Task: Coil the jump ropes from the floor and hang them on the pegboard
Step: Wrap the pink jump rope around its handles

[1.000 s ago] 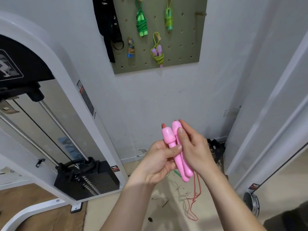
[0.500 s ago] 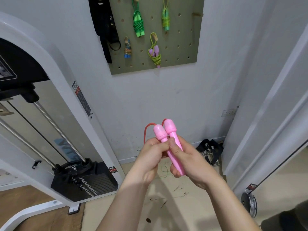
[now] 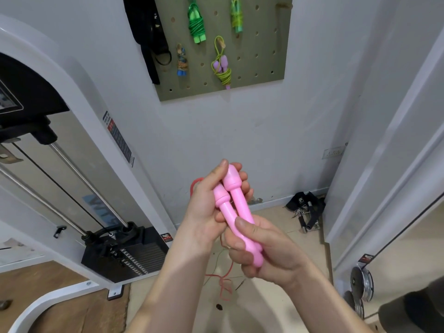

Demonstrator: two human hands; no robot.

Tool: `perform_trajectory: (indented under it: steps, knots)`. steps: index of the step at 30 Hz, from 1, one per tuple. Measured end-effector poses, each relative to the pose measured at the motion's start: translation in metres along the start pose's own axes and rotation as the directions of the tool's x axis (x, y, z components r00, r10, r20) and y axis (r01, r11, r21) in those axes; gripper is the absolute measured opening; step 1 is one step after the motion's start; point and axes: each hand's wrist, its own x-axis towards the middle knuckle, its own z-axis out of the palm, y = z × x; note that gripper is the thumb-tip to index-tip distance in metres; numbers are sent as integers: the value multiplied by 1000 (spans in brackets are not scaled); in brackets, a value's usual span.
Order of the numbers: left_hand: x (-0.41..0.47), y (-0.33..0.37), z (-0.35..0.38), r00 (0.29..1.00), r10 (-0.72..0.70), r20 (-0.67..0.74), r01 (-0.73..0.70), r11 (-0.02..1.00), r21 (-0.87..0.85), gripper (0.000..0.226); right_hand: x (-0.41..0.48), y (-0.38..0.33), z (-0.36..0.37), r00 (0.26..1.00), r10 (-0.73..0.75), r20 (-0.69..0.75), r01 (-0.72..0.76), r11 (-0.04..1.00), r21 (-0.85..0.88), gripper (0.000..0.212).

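I hold two pink jump rope handles (image 3: pixel 236 207) side by side in front of my chest. My left hand (image 3: pixel 206 212) grips their upper ends, its fingers wrapped behind the knobs. My right hand (image 3: pixel 264 248) grips their lower ends. The red rope (image 3: pixel 224 282) loops out behind my left hand and trails down to the floor. The olive pegboard (image 3: pixel 262 68) hangs on the wall above, carrying several coiled ropes, among them a green one (image 3: pixel 197 24) and a yellow-green one with purple handles (image 3: pixel 223 66).
A white cable machine with a black weight stack (image 3: pixel 125 253) stands at the left. Black straps and metal clips (image 3: pixel 306 210) lie by the wall. Weight plates (image 3: pixel 361 282) lean at the lower right. A white door frame (image 3: pixel 384 145) rises on the right.
My left hand slid up to the handle tops and my right hand down to their lower ends. The handles now lie more tilted, and the rope hangs to the floor again.
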Motion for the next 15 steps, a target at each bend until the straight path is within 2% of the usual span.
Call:
perform_trajectory:
  steps: [3,6,9,11,15]
  knots:
    - [3,4,4,1000,29,9,-29,991,133,16,-2,5,1,998,56,34,-58,996,64,38]
    - [6,4,2,999,35,-25,-30,982,188,25,-4,1,-2,994,109,-12,-109,994,19,30]
    - [2,3,2,997,14,-76,3,976,216,24,-1,-6,-7,989,144,17,-145,987,62,30]
    - [-1,4,-1,995,-5,-100,28,972,232,21,3,-11,-6,984,171,-48,-169,984,55,31]
    - [-7,10,-16,990,-11,-142,42,975,217,18,15,-12,7,968,188,-168,-205,975,-86,15]
